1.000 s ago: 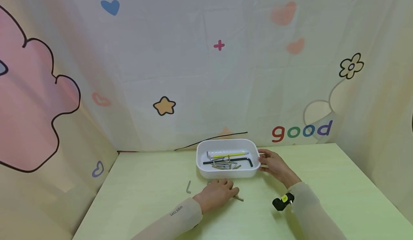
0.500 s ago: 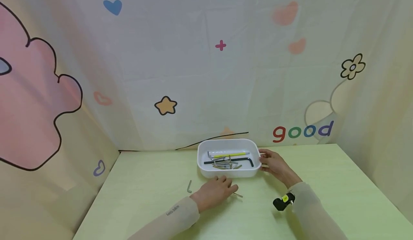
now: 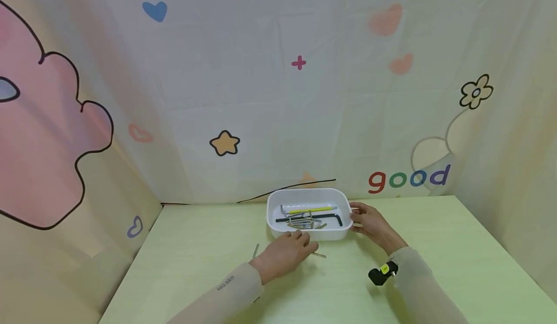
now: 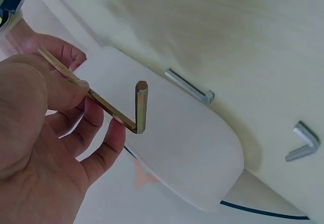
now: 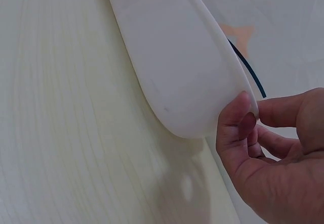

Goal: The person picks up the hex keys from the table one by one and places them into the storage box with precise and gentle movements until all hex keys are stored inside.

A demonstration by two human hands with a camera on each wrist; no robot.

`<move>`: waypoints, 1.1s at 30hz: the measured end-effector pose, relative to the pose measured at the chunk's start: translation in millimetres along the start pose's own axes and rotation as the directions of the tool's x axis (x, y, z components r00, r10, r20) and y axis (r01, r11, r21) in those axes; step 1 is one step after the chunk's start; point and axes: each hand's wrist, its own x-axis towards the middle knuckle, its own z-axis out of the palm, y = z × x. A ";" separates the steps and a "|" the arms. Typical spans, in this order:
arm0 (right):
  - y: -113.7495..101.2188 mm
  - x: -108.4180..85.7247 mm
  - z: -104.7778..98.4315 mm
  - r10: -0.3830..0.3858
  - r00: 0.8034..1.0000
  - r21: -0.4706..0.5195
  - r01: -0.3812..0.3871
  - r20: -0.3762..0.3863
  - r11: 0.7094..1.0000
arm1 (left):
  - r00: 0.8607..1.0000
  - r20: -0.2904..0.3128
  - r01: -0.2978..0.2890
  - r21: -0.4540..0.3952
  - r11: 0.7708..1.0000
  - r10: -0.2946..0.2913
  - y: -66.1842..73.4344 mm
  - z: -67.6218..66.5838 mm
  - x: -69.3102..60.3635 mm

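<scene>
My left hand (image 3: 285, 252) pinches a brass-coloured hex key (image 4: 141, 110) between thumb and fingertips, raised above the table in front of the white tray (image 3: 309, 235). Its short bent end sticks out past the fingers in the left wrist view. My right hand (image 5: 268, 148) grips the tray's right end at the rim, thumb on one side and fingers on the other. Inside the tray lie a black hex key (image 3: 326, 215), a yellow-handled slim tool (image 3: 311, 210) and several smaller hex keys (image 3: 304, 222).
Two silver hex keys lie on the table: one (image 4: 190, 86) close by the tray, another (image 4: 306, 140) farther off. The first is hidden behind my left hand in the head view. A printed curtain (image 3: 261, 96) hangs behind the table (image 3: 196, 256).
My left hand has lifted the brass-coloured hex key off the table and moved toward the tray's front side. My right hand keeps its hold on the tray.
</scene>
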 end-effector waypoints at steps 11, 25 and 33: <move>2.1 -1.5 -0.7 -0.003 1.000 0.015 0.003 0.009 1.000 | 0.999 -0.052 0.011 0.008 1.000 -0.011 -12.4 -12.4 0.4; 4.2 -0.1 -1.3 -0.033 0.999 0.023 0.032 0.020 0.999 | 0.996 -0.077 0.045 -0.017 0.999 -0.047 -31.8 -34.6 10.3; 3.0 1.0 -1.0 -0.052 0.998 0.025 0.051 0.027 0.998 | 0.995 -0.052 0.079 -0.017 0.997 -0.079 -48.5 -42.4 15.9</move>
